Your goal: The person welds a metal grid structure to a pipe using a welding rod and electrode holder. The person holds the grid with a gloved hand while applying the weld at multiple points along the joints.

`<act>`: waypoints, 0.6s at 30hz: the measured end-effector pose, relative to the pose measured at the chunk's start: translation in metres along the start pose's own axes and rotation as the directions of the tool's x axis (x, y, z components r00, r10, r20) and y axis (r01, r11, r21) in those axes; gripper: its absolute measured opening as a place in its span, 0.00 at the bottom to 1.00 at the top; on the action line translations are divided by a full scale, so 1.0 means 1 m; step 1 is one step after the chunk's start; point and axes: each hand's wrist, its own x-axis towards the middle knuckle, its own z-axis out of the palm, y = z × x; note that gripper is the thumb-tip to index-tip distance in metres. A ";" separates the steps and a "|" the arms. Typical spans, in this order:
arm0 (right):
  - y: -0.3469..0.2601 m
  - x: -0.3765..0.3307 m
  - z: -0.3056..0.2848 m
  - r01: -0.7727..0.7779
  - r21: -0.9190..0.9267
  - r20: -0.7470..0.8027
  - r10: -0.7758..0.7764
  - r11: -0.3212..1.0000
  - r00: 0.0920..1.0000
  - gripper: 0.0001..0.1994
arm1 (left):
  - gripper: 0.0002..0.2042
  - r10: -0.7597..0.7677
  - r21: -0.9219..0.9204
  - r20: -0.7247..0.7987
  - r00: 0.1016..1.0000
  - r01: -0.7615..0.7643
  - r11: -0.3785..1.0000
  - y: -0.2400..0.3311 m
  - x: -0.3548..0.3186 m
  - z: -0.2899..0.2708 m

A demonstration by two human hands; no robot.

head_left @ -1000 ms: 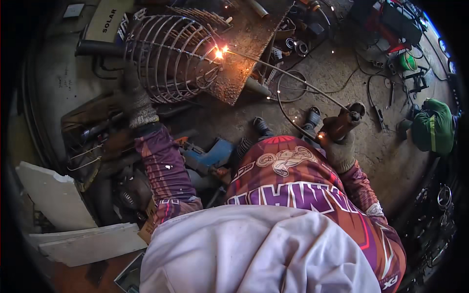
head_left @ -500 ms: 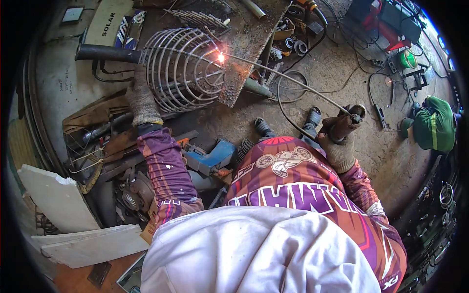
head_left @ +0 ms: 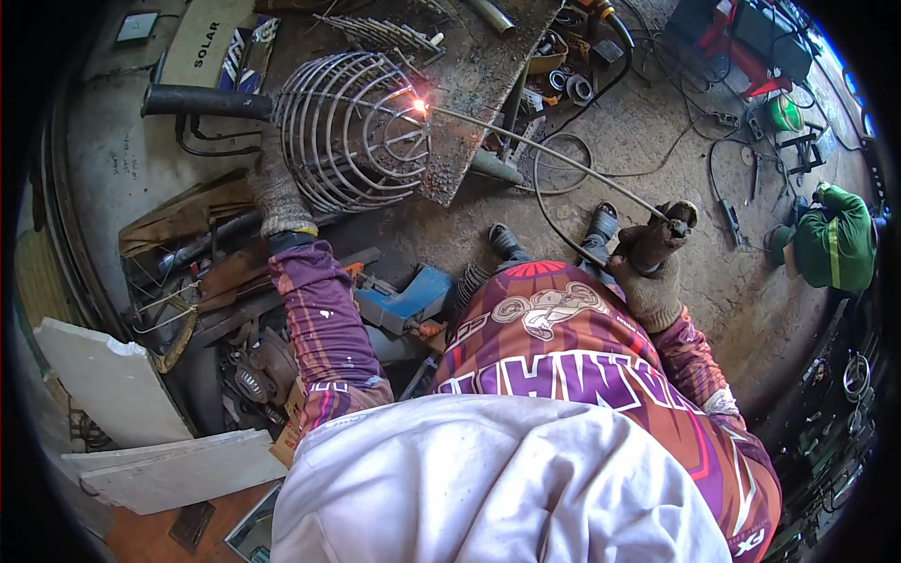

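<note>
A round cage of bent metal rods (head_left: 324, 150) lies on its side against a rusty worktable (head_left: 460, 155), with a dark pipe handle (head_left: 206, 100) sticking out to its left. My gloved left hand (head_left: 282, 192) grips the cage's left end beside the handle; its fingertips are partly hidden. In my gloved right hand (head_left: 649, 277) is a welding electrode holder (head_left: 662, 242). From it a long welding rod (head_left: 554, 150) reaches up and left to the cage's right side. A bright arc (head_left: 419, 105) glows at the rod's tip against the bars.
Loose rods (head_left: 385, 36) lie on the worktable. A cable (head_left: 540, 188) loops across the floor near my feet. At the left are scrap metal, a blue tool (head_left: 408, 296) and pale boards (head_left: 108, 380). A person in green (head_left: 835, 239) crouches at the right.
The arc and rod tip have shifted slightly up and left along the cage. My left hand and the cage have tilted a little. The person in green has moved an arm.
</note>
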 end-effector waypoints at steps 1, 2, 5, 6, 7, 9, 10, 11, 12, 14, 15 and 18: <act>0.000 0.001 0.000 -0.012 -0.007 0.011 0.012 1.000 1.000 0.17 | 0.30 0.023 0.046 -0.007 1.000 -0.023 0.999 -0.005 0.006 -0.004; -0.001 0.001 0.000 -0.010 -0.007 0.015 0.010 1.000 1.000 0.17 | 0.30 0.046 0.092 -0.014 0.999 -0.045 0.995 -0.010 0.011 -0.008; -0.002 0.000 0.002 -0.008 -0.002 0.006 0.008 1.000 1.000 0.17 | 0.31 0.043 0.020 0.001 0.999 -0.043 0.999 -0.004 0.003 -0.002; -0.004 0.001 0.002 -0.008 -0.010 0.009 0.008 1.000 1.000 0.17 | 0.31 0.043 0.020 0.000 0.999 -0.043 0.999 0.000 -0.001 0.000; -0.006 0.001 0.003 -0.008 -0.017 0.011 0.008 1.000 1.000 0.17 | 0.33 0.020 0.005 -0.002 1.000 -0.020 1.000 0.004 -0.004 0.002; -0.006 0.001 0.002 0.002 -0.016 0.014 -0.002 1.000 1.000 0.17 | 0.34 -0.003 -0.010 -0.006 1.000 0.003 1.000 0.007 -0.007 0.003; -0.006 0.001 0.002 0.011 -0.015 0.016 -0.011 1.000 1.000 0.17 | 0.35 0.001 0.010 -0.027 1.000 -0.001 1.000 0.007 -0.007 0.003; -0.005 0.001 0.002 0.012 -0.015 0.016 -0.012 1.000 1.000 0.17 | 0.37 0.006 0.030 -0.047 0.999 -0.004 1.000 0.008 -0.008 0.002; -0.004 0.001 0.002 0.014 -0.019 0.018 -0.014 1.000 1.000 0.18 | 0.37 0.004 0.030 -0.047 0.999 -0.003 1.000 0.009 -0.008 0.003; -0.002 0.001 0.001 0.015 -0.023 0.019 -0.015 1.000 1.000 0.18 | 0.38 -0.034 0.034 -0.035 0.999 0.035 0.999 0.011 -0.009 0.004; -0.001 0.001 0.001 0.014 -0.030 0.018 -0.013 0.999 1.000 0.18 | 0.38 -0.034 0.034 -0.035 0.999 0.035 0.999 0.010 -0.009 0.004; -0.004 0.001 0.001 0.021 -0.043 0.019 -0.020 0.999 1.000 0.17 | 0.38 -0.027 0.043 -0.066 0.997 0.030 0.999 0.009 -0.008 0.003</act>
